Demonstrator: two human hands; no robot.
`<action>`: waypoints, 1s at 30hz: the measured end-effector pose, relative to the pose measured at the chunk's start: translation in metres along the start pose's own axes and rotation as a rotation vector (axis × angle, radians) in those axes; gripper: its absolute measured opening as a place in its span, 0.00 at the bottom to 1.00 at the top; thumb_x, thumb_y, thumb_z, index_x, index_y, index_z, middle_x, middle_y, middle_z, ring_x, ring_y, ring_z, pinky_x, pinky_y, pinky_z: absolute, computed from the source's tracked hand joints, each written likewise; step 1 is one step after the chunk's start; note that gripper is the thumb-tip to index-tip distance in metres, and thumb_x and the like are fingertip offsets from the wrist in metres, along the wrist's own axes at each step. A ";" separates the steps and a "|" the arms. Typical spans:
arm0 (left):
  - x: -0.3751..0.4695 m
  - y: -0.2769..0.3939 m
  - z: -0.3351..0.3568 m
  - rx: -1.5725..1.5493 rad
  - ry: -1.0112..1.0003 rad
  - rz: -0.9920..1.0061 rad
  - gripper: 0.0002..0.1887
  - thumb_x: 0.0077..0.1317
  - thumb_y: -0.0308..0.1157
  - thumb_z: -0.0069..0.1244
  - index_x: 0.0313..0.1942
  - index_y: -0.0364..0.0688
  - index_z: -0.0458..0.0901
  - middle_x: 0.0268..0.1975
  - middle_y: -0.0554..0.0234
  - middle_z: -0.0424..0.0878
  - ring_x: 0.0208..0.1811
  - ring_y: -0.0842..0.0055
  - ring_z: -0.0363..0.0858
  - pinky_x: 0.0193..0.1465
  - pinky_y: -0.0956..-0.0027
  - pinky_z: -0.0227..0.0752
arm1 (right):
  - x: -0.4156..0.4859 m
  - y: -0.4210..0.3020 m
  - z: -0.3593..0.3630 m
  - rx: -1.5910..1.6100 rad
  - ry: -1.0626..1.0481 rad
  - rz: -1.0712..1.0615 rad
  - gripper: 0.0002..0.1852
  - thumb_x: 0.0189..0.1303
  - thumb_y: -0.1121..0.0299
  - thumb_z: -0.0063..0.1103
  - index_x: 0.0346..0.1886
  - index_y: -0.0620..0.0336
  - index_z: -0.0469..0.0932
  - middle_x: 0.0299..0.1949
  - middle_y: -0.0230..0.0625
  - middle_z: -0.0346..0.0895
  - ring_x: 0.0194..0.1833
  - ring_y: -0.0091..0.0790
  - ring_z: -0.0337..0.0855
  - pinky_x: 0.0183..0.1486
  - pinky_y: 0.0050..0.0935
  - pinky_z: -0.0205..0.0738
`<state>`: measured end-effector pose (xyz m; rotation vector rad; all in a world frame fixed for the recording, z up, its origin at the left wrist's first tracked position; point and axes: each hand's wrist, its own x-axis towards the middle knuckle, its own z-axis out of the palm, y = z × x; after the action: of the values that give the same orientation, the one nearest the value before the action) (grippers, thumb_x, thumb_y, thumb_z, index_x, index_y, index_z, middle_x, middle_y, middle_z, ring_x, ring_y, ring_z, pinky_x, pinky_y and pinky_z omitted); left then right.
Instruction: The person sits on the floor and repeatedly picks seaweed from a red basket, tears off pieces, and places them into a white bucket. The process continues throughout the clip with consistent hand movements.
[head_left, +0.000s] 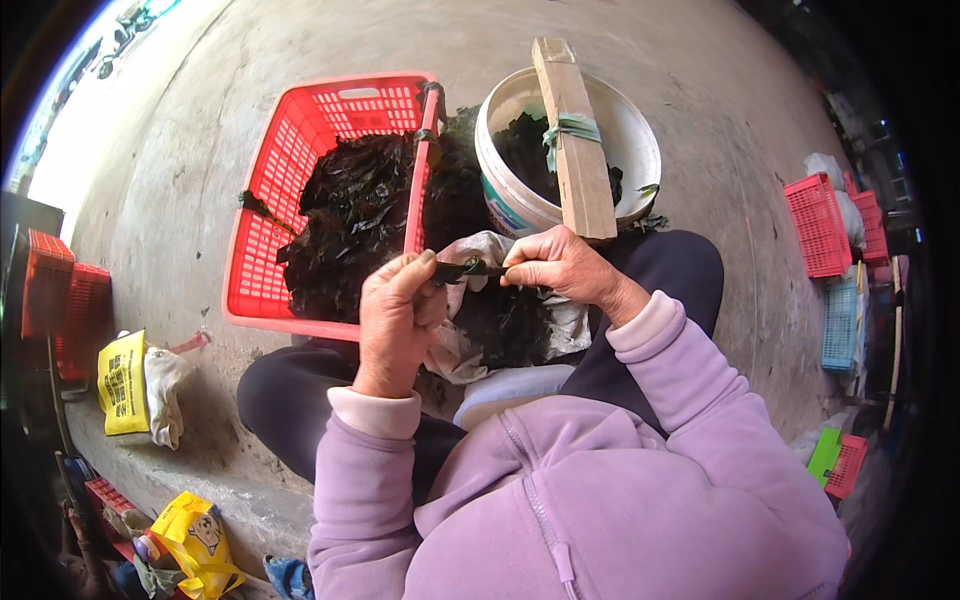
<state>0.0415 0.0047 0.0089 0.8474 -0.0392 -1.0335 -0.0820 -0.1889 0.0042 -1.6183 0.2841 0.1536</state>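
My left hand (401, 319) and my right hand (566, 270) grip the two ends of a dark seaweed strip (472, 268), which has a knot-like lump between them. Below it, more dark seaweed (506, 326) lies on a whitish woven sack (574, 328) between my legs. A red plastic basket (255, 217) with a heap of dark seaweed (352, 202) stands ahead on the left. Ahead on the right is a white bucket (637, 142) holding seaweed. Across its rim rests a wooden block (585, 169) with green strips (577, 127) tied round it.
Dark seaweed lies on the concrete floor between basket and bucket. At the left are red crates (82, 322) and a yellow bag (124, 382); another yellow bag (196, 536) is lower down. Red crates (817, 225) and a blue crate (840, 324) stand far right. Another person's arm shows lower left.
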 end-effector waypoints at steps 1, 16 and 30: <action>0.002 -0.001 0.000 0.051 0.021 -0.028 0.12 0.65 0.29 0.48 0.22 0.41 0.68 0.20 0.70 0.70 0.15 0.85 0.61 0.17 0.79 0.54 | 0.002 -0.001 -0.003 -0.136 0.048 -0.005 0.07 0.60 0.72 0.58 0.30 0.65 0.80 0.26 0.27 0.78 0.28 0.17 0.74 0.33 0.18 0.67; 0.097 -0.012 0.082 1.362 -0.096 0.641 0.13 0.52 0.27 0.61 0.40 0.38 0.84 0.25 0.68 0.73 0.26 0.80 0.72 0.31 0.76 0.65 | -0.007 -0.035 -0.086 0.118 0.505 -0.095 0.03 0.59 0.77 0.56 0.31 0.66 0.73 0.20 0.30 0.73 0.18 0.18 0.73 0.18 0.17 0.68; 0.250 -0.052 0.084 1.814 0.184 0.699 0.07 0.55 0.35 0.55 0.28 0.41 0.83 0.33 0.55 0.79 0.35 0.59 0.80 0.40 0.58 0.73 | 0.088 0.001 -0.179 -0.169 0.777 0.021 0.06 0.53 0.75 0.59 0.22 0.65 0.74 0.17 0.37 0.76 0.15 0.26 0.76 0.15 0.23 0.69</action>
<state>0.1039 -0.2494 -0.0532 2.2941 -1.1642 0.0247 -0.0113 -0.3753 -0.0082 -1.7874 0.8996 -0.4611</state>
